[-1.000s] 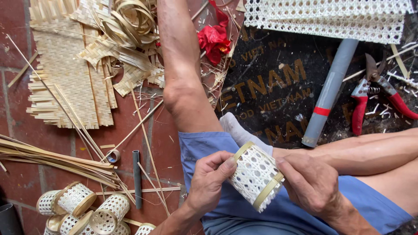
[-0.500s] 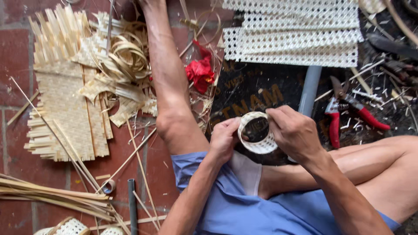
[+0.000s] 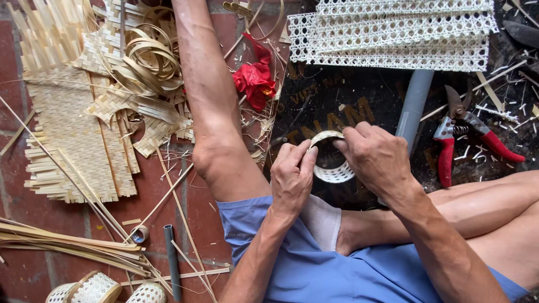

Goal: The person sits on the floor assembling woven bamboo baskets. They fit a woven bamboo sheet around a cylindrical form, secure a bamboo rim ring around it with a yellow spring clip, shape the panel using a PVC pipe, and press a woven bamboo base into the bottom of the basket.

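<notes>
While both hands pinch it over the lap, the ring [image 3: 332, 163] is pale open-weave cane w/ a flat rim, opening facing up; left hand [image 3: 292, 177] & right hand [image 3: 377, 159] grip opposite sides.

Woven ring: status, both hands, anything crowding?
Left hand and right hand both grip woven ring. Ring held above lap, opening toward camera. Pruning shears lie apart; nothing crowding.
</notes>
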{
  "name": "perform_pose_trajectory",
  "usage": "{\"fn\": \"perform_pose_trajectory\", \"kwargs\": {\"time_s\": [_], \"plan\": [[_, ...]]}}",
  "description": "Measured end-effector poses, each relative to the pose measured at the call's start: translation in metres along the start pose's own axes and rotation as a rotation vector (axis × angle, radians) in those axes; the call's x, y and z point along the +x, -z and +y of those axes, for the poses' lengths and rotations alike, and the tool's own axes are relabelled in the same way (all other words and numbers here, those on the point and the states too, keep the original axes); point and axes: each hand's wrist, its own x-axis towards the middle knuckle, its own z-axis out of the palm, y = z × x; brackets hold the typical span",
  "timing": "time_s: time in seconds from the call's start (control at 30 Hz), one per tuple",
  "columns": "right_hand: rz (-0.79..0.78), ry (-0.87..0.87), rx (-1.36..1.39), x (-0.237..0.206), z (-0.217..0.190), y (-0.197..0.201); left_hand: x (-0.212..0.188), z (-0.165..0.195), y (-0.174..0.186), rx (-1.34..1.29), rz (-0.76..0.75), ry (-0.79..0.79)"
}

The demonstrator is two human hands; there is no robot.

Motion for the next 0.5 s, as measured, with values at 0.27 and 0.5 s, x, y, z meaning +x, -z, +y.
{"fn": "perform_pose_trajectory", "kwargs": {"time_s": [0.27,0.5], "plan": [[0.026,0.055,0.029,0.002,0.01,-0.013,-0.01,0.003,-0.004,0.006,-0.029,-0.026],[0.049,0.116,0.043,-0.003,0.008,-0.005,-0.006,0.0,-0.002,-0.095,-0.025,0.05]]}}
